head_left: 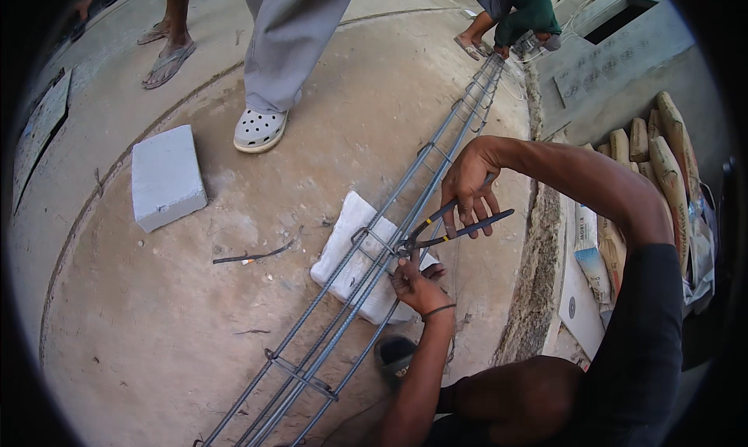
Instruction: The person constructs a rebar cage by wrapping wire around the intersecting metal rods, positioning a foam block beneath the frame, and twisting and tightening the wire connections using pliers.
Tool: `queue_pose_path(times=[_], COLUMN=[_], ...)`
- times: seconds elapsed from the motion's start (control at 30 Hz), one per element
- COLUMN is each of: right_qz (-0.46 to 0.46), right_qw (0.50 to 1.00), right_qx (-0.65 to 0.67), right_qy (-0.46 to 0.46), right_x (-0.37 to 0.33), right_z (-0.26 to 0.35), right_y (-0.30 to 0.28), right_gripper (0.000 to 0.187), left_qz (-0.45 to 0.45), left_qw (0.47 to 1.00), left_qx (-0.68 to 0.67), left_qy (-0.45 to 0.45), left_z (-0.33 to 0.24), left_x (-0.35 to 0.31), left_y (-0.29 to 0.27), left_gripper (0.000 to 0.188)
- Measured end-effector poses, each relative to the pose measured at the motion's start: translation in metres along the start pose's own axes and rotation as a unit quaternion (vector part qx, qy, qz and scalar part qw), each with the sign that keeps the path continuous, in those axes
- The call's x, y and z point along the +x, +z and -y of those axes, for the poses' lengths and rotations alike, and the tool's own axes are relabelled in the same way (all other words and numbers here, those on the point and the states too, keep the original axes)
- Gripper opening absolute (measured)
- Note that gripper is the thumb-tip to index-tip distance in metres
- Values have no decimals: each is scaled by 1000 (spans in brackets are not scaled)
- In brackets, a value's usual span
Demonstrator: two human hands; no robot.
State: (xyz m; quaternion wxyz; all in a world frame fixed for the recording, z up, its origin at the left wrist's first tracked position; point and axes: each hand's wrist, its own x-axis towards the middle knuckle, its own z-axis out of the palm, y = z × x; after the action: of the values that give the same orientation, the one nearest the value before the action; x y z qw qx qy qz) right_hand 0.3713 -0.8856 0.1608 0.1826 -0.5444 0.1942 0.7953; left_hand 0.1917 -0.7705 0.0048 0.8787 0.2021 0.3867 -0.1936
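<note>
Loosely, the half-open right hand (471, 186) holds pliers (436, 241) at the rebar cage (361, 235) — the left hand (423, 293) curls beside it, grip unclear.

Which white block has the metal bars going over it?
The white block in the middle, beside the left hand: the steel bar cage crosses over it. The other white block sits off to the left, with no bars above.

We hold pincers (467, 230) with our right fingers (481, 213) at a rebar cage (304, 381) running seven to one o'clock; our left fingers (405, 276) sit toward six o'clock from the pincers' tip.
</note>
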Motion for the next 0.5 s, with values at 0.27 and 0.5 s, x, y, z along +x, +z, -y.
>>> queue_pose_path(times=[0.27,0.5], right_qz=[-3,-190], right_qw=[999,978], right_qx=[54,-84], right_qy=[-3,21], right_x=[1,6], right_z=[-5,7], right_y=[5,50], right_gripper=[33,33], left_qz=[-12,-42], left_qw=[1000,993], left_qx=[-14,-109], left_qy=[-5,-33], left_z=[-1,0], left_x=[0,-14], left_y=[4,23], left_gripper=[34,34])
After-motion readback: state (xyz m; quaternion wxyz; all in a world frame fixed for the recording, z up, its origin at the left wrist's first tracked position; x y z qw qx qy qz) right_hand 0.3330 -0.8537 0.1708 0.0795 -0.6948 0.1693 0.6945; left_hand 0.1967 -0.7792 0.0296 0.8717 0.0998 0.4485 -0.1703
